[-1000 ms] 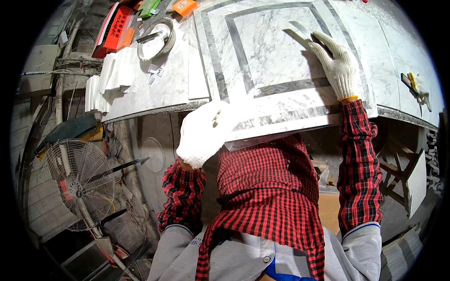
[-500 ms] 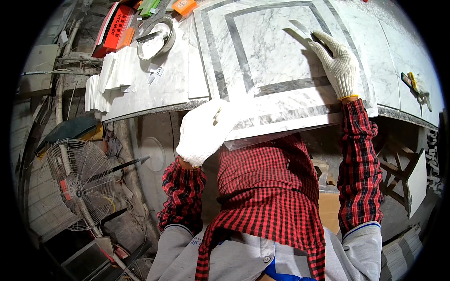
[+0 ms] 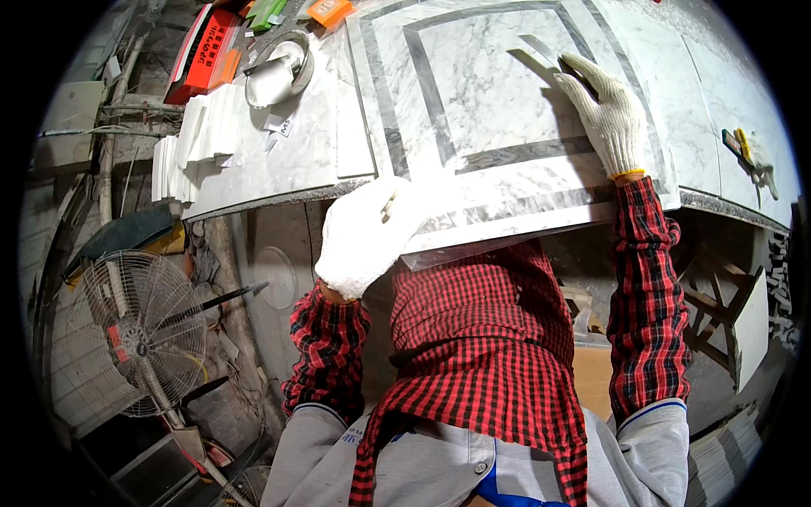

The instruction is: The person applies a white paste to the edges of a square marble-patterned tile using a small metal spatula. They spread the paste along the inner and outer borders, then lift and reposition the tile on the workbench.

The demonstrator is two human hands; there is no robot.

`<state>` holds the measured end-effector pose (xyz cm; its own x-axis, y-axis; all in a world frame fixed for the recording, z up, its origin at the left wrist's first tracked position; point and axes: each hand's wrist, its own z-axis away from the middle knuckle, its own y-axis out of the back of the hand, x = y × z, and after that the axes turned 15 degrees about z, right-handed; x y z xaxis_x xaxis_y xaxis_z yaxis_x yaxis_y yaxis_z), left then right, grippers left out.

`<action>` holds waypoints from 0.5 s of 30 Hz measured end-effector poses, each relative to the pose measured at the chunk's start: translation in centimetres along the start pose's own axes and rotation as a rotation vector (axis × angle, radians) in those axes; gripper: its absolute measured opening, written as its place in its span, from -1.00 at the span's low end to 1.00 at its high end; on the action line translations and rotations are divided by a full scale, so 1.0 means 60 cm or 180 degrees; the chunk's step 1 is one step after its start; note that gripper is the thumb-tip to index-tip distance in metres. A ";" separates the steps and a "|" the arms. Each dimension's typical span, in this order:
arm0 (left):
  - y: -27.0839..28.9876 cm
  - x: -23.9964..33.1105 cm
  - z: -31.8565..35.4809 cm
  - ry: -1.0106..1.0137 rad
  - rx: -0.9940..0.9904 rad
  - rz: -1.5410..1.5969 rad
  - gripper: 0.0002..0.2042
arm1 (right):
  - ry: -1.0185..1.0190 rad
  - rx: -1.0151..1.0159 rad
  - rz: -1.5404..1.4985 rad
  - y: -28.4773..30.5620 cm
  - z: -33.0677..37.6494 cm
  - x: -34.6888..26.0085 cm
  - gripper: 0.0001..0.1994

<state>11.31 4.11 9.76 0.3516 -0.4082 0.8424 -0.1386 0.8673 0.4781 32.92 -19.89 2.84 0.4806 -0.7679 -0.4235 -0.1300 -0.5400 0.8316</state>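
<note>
In front of me lies a white marble panel (image 3: 507, 101) with inlaid grey bands forming nested frames. My right hand (image 3: 610, 118), in a white knitted glove, rests over its right side. Its fingers are pinched round a thin, flat, blade-like tool (image 3: 534, 44) that points away to the left and casts a shadow on the marble. At the panel's near left corner is my left hand (image 3: 367, 232), also gloved. Strong light washes out its fingers, so their shape and grip are hidden. Thin clear plastic film (image 3: 448, 255) hangs below the near edge.
A round bowl (image 3: 306, 72) with a shiny flat piece across it stands back left, near stacked white strips (image 3: 203, 127) and a red box (image 3: 203, 55). A yellow-and-black tool (image 3: 743, 148) lies far right. A caged fan (image 3: 139, 334) stands lower left.
Both hands and the panel stay nearly in place; the left hand shifts very slightly left. The piece in the bowl, dark and narrow before, now looks bright and broad.
</note>
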 end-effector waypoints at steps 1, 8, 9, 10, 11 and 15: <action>-0.001 -0.002 0.000 -0.0036 0.0017 -0.0013 -0.70 | 0.0006 0.0009 -0.0007 -0.001 0.000 0.001 -0.62; -0.002 -0.004 0.000 -0.0041 0.0024 0.0031 -0.70 | 0.0023 0.0070 -0.0069 -0.005 0.000 0.004 -0.63; -0.003 -0.004 0.001 -0.0062 0.0037 0.0077 -0.70 | 0.0034 0.0086 -0.0091 -0.006 0.000 0.004 -0.63; -0.002 -0.003 0.002 -0.0054 0.0020 0.0044 -0.70 | 0.0040 0.0103 -0.0107 -0.006 0.000 0.005 -0.63; -0.001 0.000 0.004 -0.0045 0.0004 0.0011 -0.70 | 0.0041 0.0108 -0.0070 -0.007 0.000 0.007 -0.62; 0.003 -0.009 0.010 -0.0185 0.0021 -0.0065 -0.70 | 0.0024 0.0092 0.0000 -0.009 -0.001 0.008 -0.62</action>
<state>10.53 4.32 9.55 0.3002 -0.4419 0.8453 -0.1380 0.8568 0.4969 33.26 -19.93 2.24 0.4873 -0.7652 -0.4207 -0.1550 -0.5499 0.8207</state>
